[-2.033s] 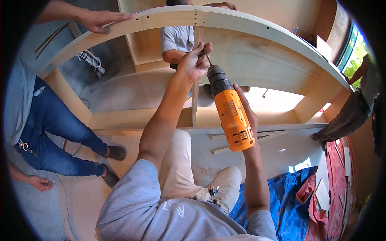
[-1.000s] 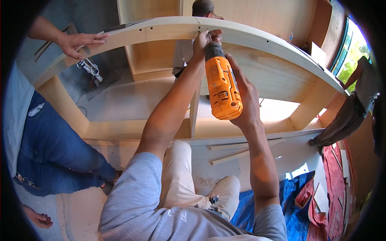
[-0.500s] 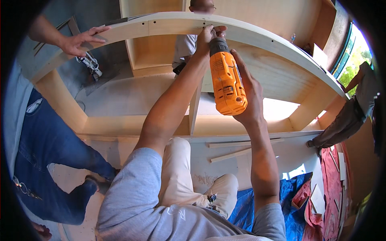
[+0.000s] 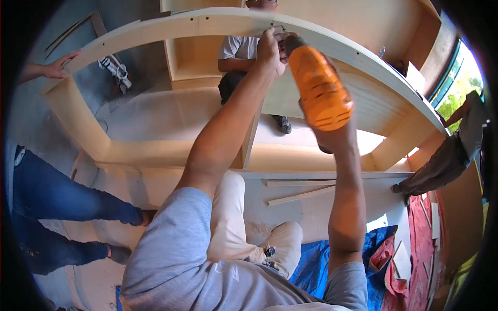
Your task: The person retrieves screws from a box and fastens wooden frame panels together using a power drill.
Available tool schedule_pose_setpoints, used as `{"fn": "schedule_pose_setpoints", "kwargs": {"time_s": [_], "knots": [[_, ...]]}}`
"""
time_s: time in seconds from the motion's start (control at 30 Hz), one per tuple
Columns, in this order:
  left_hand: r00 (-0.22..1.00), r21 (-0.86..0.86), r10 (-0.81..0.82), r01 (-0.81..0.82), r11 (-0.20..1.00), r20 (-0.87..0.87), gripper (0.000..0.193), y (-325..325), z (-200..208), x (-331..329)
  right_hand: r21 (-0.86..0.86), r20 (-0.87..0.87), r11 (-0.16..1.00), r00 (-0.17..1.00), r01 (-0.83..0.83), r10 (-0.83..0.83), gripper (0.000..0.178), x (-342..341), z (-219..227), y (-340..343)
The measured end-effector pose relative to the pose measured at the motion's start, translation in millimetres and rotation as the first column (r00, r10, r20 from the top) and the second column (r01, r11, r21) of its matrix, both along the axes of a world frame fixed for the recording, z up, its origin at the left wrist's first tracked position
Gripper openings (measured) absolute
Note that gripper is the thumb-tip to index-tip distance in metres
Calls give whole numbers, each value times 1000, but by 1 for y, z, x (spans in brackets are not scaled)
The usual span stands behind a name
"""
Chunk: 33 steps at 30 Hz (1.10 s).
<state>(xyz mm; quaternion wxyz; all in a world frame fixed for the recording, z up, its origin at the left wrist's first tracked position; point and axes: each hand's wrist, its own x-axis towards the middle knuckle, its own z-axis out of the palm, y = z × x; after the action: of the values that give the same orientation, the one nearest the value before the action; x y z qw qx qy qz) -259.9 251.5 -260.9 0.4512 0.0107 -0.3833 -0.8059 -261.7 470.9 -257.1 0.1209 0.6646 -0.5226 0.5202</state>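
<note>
An orange cordless drill (image 4: 322, 88), blurred by motion, is gripped from behind by my right hand (image 4: 337, 137). Its dark chuck (image 4: 293, 43) points up and to the left, at the long pale wooden board (image 4: 233, 25) of a large frame. My left hand (image 4: 271, 52) is raised beside the chuck, just under the board's edge. Its fingers are closed, and whatever they pinch is too small and covered to name. Small dark holes dot the face of the board.
At the left, a co-worker's hand (image 4: 54, 68) rests on the frame's end. Behind the board sits another person (image 4: 238, 54); a third (image 4: 461, 135) stands at the right. Thin wooden strips (image 4: 301, 194) lie on the floor, near a blue tarp (image 4: 311, 269) and red sheeting (image 4: 419, 249).
The drill has swung right and tilted, its chuck moving slightly away from the board. My left hand stays near the board. At the left, the co-worker has shifted outward along the frame.
</note>
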Motion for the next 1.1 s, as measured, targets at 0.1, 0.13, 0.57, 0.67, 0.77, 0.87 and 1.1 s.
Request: {"fn": "schedule_pose_setpoints", "kwargs": {"time_s": [0.1, 0.13, 0.57, 0.67, 0.77, 0.87, 1.1], "knots": [[991, 38, 129, -130, 991, 33, 50, -7, -37, 11, 152, 37, 982, 992, 111, -118, 42, -8, 21, 6], [956, -5, 274, -275, 961, 101, 43, -10, -43, 11, 254, 21, 950, 981, 183, -195, 29, -12, 30, 8], [832, -477, 529, -403, 781, 165, 29, -5, -7, 18, 317, 210, 947, 971, 47, -118, 19, -16, 57, 19], [603, -726, 777, -615, 308, -181, 27, -31, 8, 11, 323, 144, 942, 980, 85, -137, 20, -14, 61, 16], [166, -732, 805, -549, -404, -569, 28, -33, 13, 11, 323, 99, 944, 990, 62, -98, 21, -20, 60, 17], [258, -920, 927, -353, -174, -274, 21, -24, 17, 14, 345, 98, 931, 981, 124, -167, 20, -20, 60, 19], [358, -821, 789, -487, -298, -499, 21, -42, 20, 22, 291, 66, 950, 988, 112, -136, 15, -15, 49, 12]]}}
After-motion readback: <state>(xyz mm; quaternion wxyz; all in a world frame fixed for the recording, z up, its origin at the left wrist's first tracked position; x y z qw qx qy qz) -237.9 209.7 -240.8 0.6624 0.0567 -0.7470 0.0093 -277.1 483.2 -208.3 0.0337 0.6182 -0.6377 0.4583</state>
